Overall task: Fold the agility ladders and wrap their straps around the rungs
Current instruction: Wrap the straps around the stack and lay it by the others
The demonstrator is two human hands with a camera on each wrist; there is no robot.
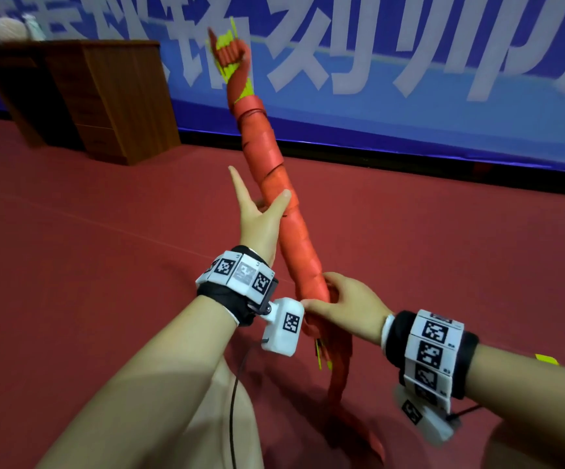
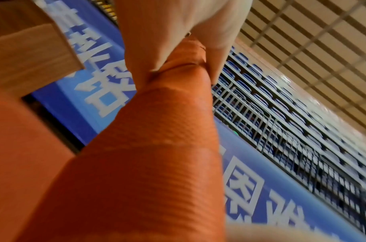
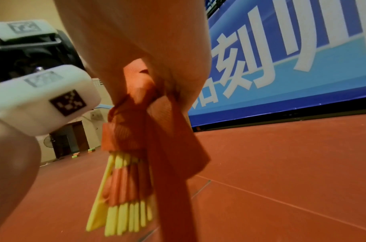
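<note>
A folded agility ladder (image 1: 276, 184), its yellow rungs (image 3: 124, 219) bundled and bound along nearly all their length by an orange strap (image 2: 157, 147), runs as a long slanted stick from the lower centre of the head view up to the upper centre, where yellow rung ends poke out of the wrapping. The left hand (image 1: 260, 218) meets the bundle about midway: thumb and index finger are spread straight in a V, the thumb lying against the strap, while the remaining fingers are hidden behind the bundle, so I cannot tell whether they curl round it. The right hand (image 1: 345, 306) grips the bundle near its lower end, fingers curled round the wrapped strap. Below that hand a loose tail of strap hangs down to the red floor (image 1: 443, 231). A blue banner (image 1: 409, 79) with large white characters fills the top of the frame behind the ladder. A wooden cabinet (image 1: 105, 96) stands in the upper left, against the banner. Both wrists carry black bands with white marker blocks.
</note>
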